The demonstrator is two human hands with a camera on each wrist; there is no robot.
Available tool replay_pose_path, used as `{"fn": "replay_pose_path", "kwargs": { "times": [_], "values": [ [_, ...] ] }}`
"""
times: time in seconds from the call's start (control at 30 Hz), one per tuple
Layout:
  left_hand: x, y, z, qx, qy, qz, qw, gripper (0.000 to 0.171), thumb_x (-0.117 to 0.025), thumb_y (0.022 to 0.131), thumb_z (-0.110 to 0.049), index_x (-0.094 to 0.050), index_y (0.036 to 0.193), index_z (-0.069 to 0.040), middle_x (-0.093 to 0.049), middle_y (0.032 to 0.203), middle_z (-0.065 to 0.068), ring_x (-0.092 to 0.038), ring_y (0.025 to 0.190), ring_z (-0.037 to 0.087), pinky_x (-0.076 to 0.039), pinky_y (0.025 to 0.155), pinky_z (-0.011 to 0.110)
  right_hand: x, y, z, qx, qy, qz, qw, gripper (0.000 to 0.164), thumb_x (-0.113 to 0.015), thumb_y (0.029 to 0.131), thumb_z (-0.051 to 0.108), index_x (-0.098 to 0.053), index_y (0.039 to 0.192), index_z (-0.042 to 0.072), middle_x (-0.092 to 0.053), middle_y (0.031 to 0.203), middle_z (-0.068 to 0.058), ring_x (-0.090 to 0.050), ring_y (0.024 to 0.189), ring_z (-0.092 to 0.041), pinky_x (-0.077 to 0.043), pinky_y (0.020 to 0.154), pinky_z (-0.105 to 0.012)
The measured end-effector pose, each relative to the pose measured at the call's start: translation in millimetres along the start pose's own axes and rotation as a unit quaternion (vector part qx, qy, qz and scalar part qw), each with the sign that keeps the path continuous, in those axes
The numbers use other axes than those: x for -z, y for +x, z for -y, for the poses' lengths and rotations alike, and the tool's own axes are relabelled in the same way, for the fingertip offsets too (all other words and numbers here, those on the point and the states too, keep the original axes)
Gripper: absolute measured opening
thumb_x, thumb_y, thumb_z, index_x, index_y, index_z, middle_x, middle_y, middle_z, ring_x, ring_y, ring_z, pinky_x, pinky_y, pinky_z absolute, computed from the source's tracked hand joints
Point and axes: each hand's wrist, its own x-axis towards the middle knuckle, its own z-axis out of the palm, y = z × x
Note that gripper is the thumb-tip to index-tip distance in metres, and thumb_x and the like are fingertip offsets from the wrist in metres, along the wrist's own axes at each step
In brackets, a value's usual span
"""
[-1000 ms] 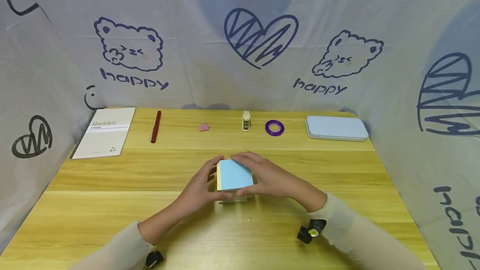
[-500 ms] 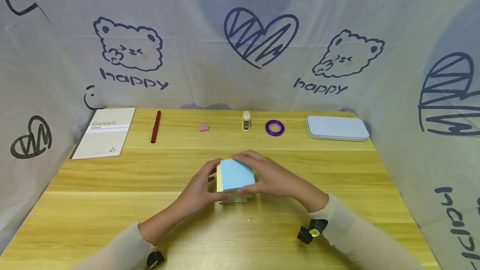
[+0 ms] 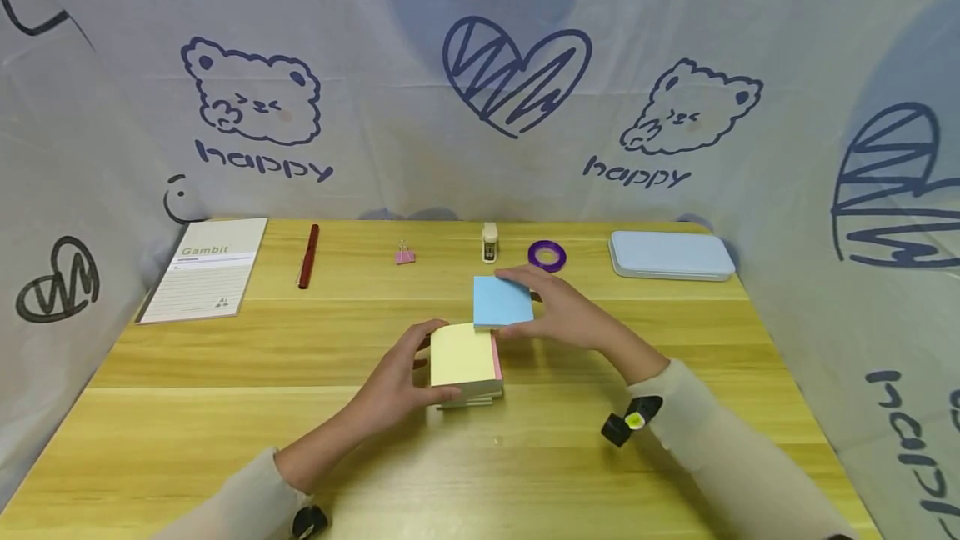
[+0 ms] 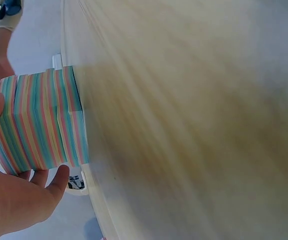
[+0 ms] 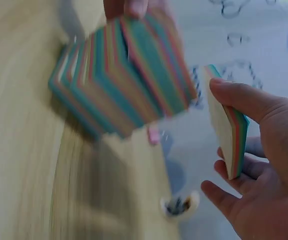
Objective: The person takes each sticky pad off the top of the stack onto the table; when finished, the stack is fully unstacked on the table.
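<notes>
A tall stack of sticky note pads point(image 3: 462, 354), pale yellow on top, stands on the wooden table; its layered striped edges fill the left side of the left wrist view. My left hand point(image 3: 393, 373) grips the upper part of this stack from the left, thumb in front and fingers behind. Beyond the stack's far right corner, a thin blue-topped sticky note pad point(image 3: 502, 302) is held up by my right hand point(image 3: 564, 312), thumb on its near edge and fingers on the far one. In the right wrist view this pad point(image 5: 229, 132) shows a pale underside, apart from the stack.
Along the table's back lie a notepad point(image 3: 202, 273), a dark red pen point(image 3: 308, 257), a pink binder clip point(image 3: 405, 257), a small white object with a dark label point(image 3: 490, 243), a purple ring point(image 3: 534, 256) and a light blue case point(image 3: 672, 255). Printed cloth hangs behind.
My right hand has lifted the blue-topped pad off the stack and moved it right and away from me, uncovering the yellow top. My left hand stays in place on the stack.
</notes>
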Motion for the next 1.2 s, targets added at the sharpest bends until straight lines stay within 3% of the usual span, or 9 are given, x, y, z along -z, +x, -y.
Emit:
{"fn": "replay_pose_path", "kwargs": {
  "times": [0.13,0.3,0.5,0.87,1.2],
  "values": [
    [0.8,-0.1,0.7,-0.004,-0.003,0.002,1.0000,0.089,-0.090,0.081,-0.014,-0.039,0.153,-0.006,-0.048,0.148,0.012,-0.046,0.140,0.036,-0.046,0.108,0.058,1,12,-28,-0.036,0.027,-0.011,0.999,0.087,-0.086,0.086,0.029,-0.041,0.158,0.013,-0.037,0.163,-0.015,-0.044,0.142,-0.038,-0.041,0.115,-0.055],
    [1.1,0.7,2.5,-0.006,-0.003,0.003,1.0000,0.088,-0.090,0.081,-0.013,-0.040,0.153,-0.007,-0.047,0.148,0.012,-0.046,0.140,0.036,-0.048,0.107,0.057,-5,24,-60,-0.058,0.019,-0.013,0.998,0.089,-0.086,0.085,0.026,-0.040,0.159,0.011,-0.036,0.162,-0.018,-0.043,0.142,-0.040,-0.036,0.117,-0.056],
    [1.1,0.7,2.8,-0.003,-0.003,0.002,1.0000,0.087,-0.090,0.080,-0.013,-0.041,0.151,-0.010,-0.048,0.148,0.012,-0.047,0.139,0.035,-0.048,0.107,0.056,-16,30,-83,-0.082,0.018,-0.009,0.996,0.090,-0.088,0.082,0.025,-0.041,0.158,0.012,-0.035,0.163,-0.017,-0.039,0.145,-0.039,-0.030,0.121,-0.055],
    [1.8,0.4,0.6,-0.004,0.002,0.006,1.0000,0.086,-0.090,0.081,-0.016,-0.041,0.151,-0.011,-0.048,0.148,0.010,-0.048,0.138,0.034,-0.048,0.108,0.054,-21,28,-96,-0.049,-0.047,0.008,0.998,0.090,-0.086,0.084,0.032,-0.040,0.158,0.011,-0.038,0.162,-0.015,-0.043,0.141,-0.037,-0.037,0.116,-0.054],
    [2.0,0.9,1.8,-0.002,0.006,0.007,1.0000,0.087,-0.090,0.081,-0.018,-0.040,0.152,-0.010,-0.048,0.148,0.011,-0.048,0.137,0.034,-0.047,0.108,0.054,-16,27,-84,-0.038,-0.065,0.021,0.997,0.093,-0.087,0.083,0.037,-0.039,0.159,0.012,-0.037,0.162,-0.015,-0.040,0.145,-0.039,-0.036,0.117,-0.056]
  ]
}}
